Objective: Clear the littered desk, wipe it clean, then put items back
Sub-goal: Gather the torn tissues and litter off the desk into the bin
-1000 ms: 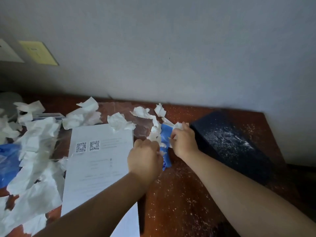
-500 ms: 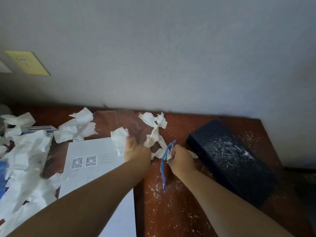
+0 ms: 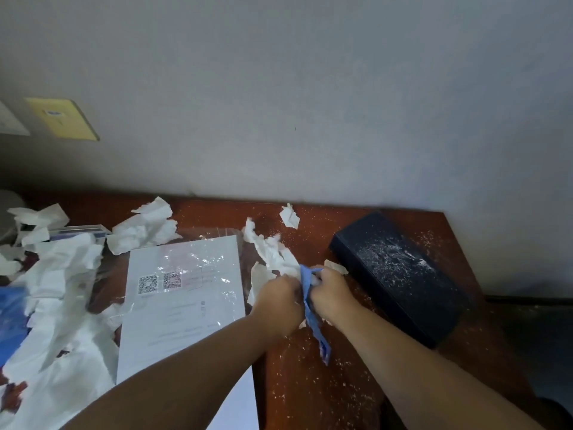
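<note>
On the red-brown desk [image 3: 313, 386], dusted with white crumbs, my left hand [image 3: 277, 304] and my right hand [image 3: 333, 297] meet knuckle to knuckle. Between them hangs a blue wrapper [image 3: 316, 324], gripped by my right hand along with a white paper scrap. My left hand is curled around crumpled white tissue [image 3: 259, 279]. More torn tissue [image 3: 271, 248] trails up from the hands toward the wall. A small scrap [image 3: 290, 216] lies near the wall.
A dark blue box [image 3: 400, 277], speckled with white dust, lies to the right. A printed sheet with QR codes in a clear sleeve [image 3: 183, 299] lies to the left. Heaps of tissue [image 3: 59, 293] and something blue [image 3: 12, 318] cover the left side.
My left hand has moved right from the sheet's corner and now touches my right hand at the blue wrapper. The tissue near the hands has been drawn together. The camera has shifted.
</note>
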### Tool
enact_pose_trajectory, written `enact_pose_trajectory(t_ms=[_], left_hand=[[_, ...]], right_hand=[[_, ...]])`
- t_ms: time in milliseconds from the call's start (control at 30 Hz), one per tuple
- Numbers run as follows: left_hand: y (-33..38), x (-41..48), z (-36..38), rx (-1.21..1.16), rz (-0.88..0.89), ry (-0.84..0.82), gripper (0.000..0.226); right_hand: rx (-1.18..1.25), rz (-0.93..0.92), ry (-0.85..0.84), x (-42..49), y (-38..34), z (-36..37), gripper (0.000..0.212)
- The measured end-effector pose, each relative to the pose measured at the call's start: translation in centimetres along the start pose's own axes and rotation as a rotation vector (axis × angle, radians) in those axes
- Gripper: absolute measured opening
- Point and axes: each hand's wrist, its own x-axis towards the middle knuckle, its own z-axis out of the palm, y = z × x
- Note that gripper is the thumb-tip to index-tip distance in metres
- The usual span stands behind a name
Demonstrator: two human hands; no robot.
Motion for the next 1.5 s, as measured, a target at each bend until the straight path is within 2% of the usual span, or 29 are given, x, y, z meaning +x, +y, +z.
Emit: enact_pose_trajectory(t_ms=[133,300,433,633,800,933,1033,1167,1300,1400,1500], left_hand=[[2.4,-1.6,-3.1,-0.004,0.136,0.053,0.015],[6.3,-2.8,-5.6,-0.022,0.312,0.006,0.014],[9.4,-4.2,-5.3,-0.001,0.386,-0.007,0.010],[14.9,-7.1,-3.0,0.020,0.496,-0.033,0.012],[23.6,-10.5,2.7,0.089,0.634,-0.057,0.013],[31.5,-13.9,10.2,0.107,0.699,-0.142,0.013],[37.1,-16.5,15.6,0.094,0.742,-0.196,0.031],[42.5,-19.1,20.5,0.142,0.793,-0.240,0.017],[45.9,-19.2,24.4,0.185,0.797,-0.277,0.017],[47.8,-18.0,27.1,0.218,0.792,-0.308,0.014],[48.7,-15.3,29.3,0.206,0.748,-0.339,0.030]], right_hand=[[0.174,0.010,0.066,-3.3,-2.8,-1.5,0.025],[0.265,-0.028,0.235,-7.7,-5.2,-4.4,0.028],[0.221,-0.057,0.308,-11.3,-5.1,-7.0,0.016],[0.284,-0.106,0.393,-16.7,-2.1,-11.1,0.015],[0.317,-0.141,0.501,-23.5,3.6,-17.4,0.018],[0.331,-0.069,0.594,-30.5,10.5,-23.9,0.015],[0.349,-0.039,0.645,-35.3,15.6,-28.5,0.014],[0.368,-0.008,0.691,-39.4,20.7,-32.8,0.013],[0.317,0.052,0.737,-40.6,24.5,-35.9,0.012],[0.368,0.067,0.758,-39.6,27.1,-38.2,0.013],[0.387,0.093,0.728,-37.2,29.0,-40.2,0.014]])
